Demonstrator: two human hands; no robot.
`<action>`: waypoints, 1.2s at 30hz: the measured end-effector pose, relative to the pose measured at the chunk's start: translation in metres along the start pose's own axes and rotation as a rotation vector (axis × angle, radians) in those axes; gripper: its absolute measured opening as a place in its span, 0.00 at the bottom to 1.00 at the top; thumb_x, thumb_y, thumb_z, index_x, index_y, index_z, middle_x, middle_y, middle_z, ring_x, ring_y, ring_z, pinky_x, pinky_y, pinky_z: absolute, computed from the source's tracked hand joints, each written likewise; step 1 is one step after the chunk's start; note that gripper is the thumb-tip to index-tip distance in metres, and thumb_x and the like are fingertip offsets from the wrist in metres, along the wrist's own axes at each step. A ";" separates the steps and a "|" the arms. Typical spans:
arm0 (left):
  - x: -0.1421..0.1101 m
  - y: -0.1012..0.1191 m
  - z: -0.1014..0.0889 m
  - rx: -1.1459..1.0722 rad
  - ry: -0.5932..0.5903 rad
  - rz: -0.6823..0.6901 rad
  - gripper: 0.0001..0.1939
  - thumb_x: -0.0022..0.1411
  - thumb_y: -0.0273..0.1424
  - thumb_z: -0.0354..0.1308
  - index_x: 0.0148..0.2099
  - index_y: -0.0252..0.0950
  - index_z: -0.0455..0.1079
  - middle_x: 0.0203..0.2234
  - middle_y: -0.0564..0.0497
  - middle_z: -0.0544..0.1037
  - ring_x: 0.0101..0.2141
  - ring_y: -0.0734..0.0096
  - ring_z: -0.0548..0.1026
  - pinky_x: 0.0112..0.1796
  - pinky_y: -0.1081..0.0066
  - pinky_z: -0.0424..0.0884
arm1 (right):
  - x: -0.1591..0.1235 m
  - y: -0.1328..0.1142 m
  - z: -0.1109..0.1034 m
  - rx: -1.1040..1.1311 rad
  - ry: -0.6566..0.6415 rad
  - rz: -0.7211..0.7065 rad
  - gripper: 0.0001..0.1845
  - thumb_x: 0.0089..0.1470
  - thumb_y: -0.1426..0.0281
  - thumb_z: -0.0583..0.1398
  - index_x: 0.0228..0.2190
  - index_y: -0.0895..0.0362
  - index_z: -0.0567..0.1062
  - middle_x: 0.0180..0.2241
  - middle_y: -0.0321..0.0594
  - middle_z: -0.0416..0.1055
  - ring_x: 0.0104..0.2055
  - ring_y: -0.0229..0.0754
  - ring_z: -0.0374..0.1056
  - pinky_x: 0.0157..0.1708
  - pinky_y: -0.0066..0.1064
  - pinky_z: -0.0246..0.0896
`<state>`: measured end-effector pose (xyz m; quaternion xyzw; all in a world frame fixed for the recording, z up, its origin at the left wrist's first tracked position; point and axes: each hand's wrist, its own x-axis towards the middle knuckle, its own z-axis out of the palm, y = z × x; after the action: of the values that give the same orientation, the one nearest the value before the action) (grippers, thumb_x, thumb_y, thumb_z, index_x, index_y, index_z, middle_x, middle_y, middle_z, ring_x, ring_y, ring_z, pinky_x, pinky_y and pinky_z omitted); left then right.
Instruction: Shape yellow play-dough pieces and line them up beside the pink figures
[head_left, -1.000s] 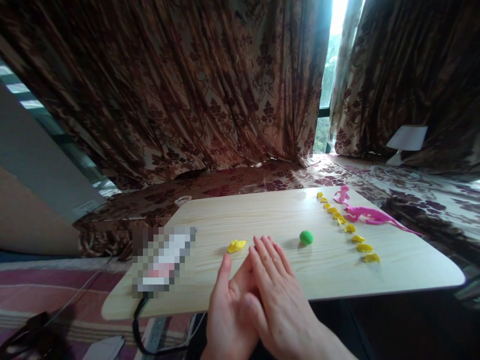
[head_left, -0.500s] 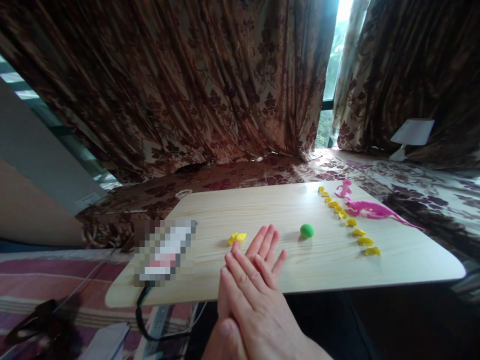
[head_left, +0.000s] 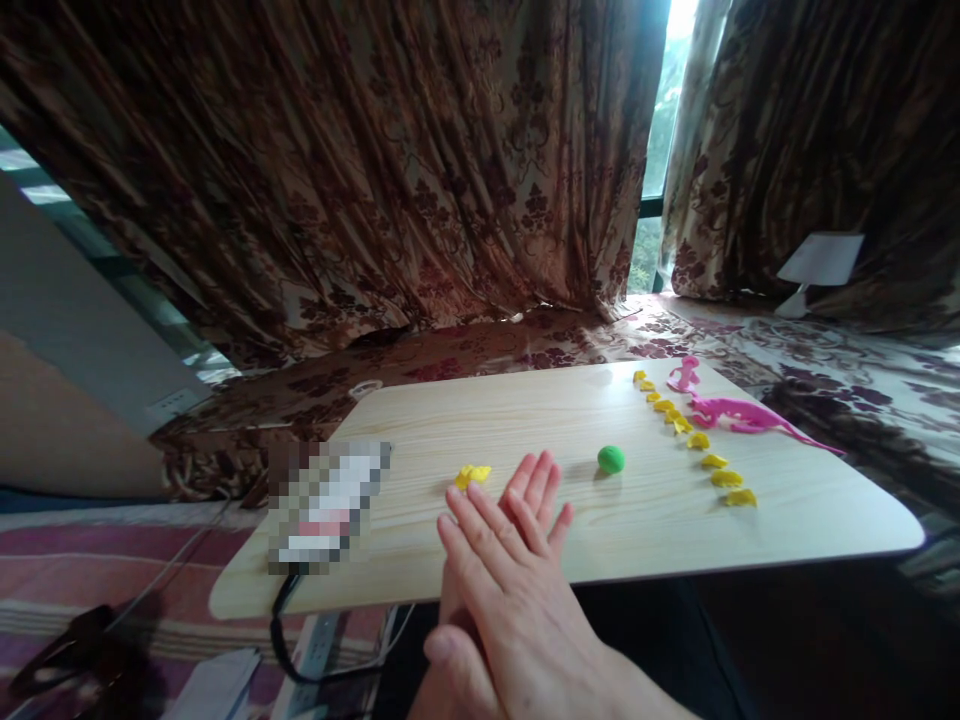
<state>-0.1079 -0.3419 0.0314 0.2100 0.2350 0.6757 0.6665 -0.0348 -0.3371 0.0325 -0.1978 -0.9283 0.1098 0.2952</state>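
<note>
My right hand point(head_left: 517, 590) lies flat across the palm of my left hand point(head_left: 541, 490), in front of the table's near edge. Both have their fingers stretched out. The right covers most of the left, so I cannot see whether anything is between the palms. Just past the fingertips sits a lumpy piece of yellow clay point(head_left: 472, 476). To the right is a green clay ball point(head_left: 611, 459). A line of small curved yellow clay pieces point(head_left: 697, 440) runs down the right side of the table, beside a pink animal-shaped figure with a long tail point(head_left: 739, 413).
The pale wooden table point(head_left: 420, 420) carries a blurred-out object point(head_left: 330, 505) at its left, with a black strap hanging over the edge. Behind stand patterned curtains point(head_left: 450, 180) and a white lamp point(head_left: 821, 262). A striped bed cover point(head_left: 60, 570) lies at left.
My right hand has slid slightly over the left one, covering more of its thumb side. The clay pieces keep their places; the view has shifted a little.
</note>
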 end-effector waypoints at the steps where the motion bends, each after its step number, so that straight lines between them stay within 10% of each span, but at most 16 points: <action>1: -0.001 -0.009 0.000 -0.021 0.000 0.021 0.30 0.62 0.52 0.36 0.64 0.51 0.52 0.62 0.59 0.57 0.64 0.65 0.44 0.60 0.62 0.44 | 0.006 0.002 -0.005 0.004 0.017 0.055 0.36 0.58 0.58 0.51 0.62 0.61 0.49 0.65 0.45 0.37 0.67 0.51 0.31 0.62 0.52 0.32; 5: -0.008 -0.016 -0.005 -0.236 -0.064 -0.088 0.29 0.65 0.48 0.36 0.64 0.45 0.52 0.61 0.51 0.59 0.63 0.64 0.48 0.60 0.59 0.45 | 0.012 0.019 -0.014 -0.014 0.102 0.198 0.32 0.60 0.62 0.49 0.61 0.61 0.51 0.65 0.47 0.41 0.66 0.50 0.34 0.63 0.51 0.32; 12: 0.010 0.014 -0.009 -0.161 -0.084 -0.017 0.31 0.66 0.45 0.28 0.67 0.37 0.38 0.65 0.48 0.50 0.64 0.67 0.44 0.60 0.58 0.42 | -0.010 0.001 0.011 0.008 0.020 -0.097 0.33 0.59 0.62 0.49 0.62 0.64 0.50 0.64 0.45 0.42 0.66 0.49 0.33 0.63 0.49 0.31; 19: -0.004 -0.020 -0.014 -0.193 -0.052 -0.073 0.28 0.63 0.50 0.39 0.64 0.51 0.51 0.64 0.56 0.53 0.64 0.60 0.44 0.60 0.57 0.43 | 0.007 0.020 -0.012 -0.007 0.097 0.205 0.31 0.58 0.64 0.50 0.60 0.62 0.54 0.65 0.47 0.42 0.67 0.50 0.32 0.63 0.51 0.30; 25: 0.013 0.003 -0.020 -0.169 -0.083 0.009 0.29 0.67 0.45 0.32 0.66 0.41 0.48 0.64 0.50 0.53 0.64 0.65 0.41 0.60 0.55 0.39 | -0.011 -0.002 0.016 -0.009 0.031 -0.121 0.33 0.58 0.61 0.51 0.61 0.63 0.52 0.64 0.45 0.45 0.66 0.49 0.35 0.63 0.48 0.29; 30: 0.003 -0.025 -0.019 -0.209 -0.148 -0.017 0.34 0.57 0.56 0.43 0.61 0.47 0.58 0.61 0.52 0.60 0.64 0.59 0.42 0.60 0.55 0.41 | 0.018 0.013 -0.006 0.003 0.113 0.147 0.31 0.57 0.63 0.52 0.60 0.60 0.55 0.65 0.44 0.42 0.67 0.50 0.32 0.62 0.52 0.30; 36: 0.000 0.011 -0.014 -0.203 -0.040 -0.042 0.27 0.68 0.39 0.36 0.65 0.35 0.50 0.62 0.44 0.59 0.62 0.64 0.52 0.60 0.60 0.46 | -0.012 0.018 0.004 -0.047 0.003 0.005 0.30 0.60 0.66 0.48 0.61 0.64 0.53 0.64 0.47 0.44 0.67 0.48 0.33 0.63 0.48 0.31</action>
<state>-0.1250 -0.3426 0.0264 0.1499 0.1564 0.6777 0.7027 -0.0228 -0.3261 0.0173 -0.2070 -0.9297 0.0887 0.2914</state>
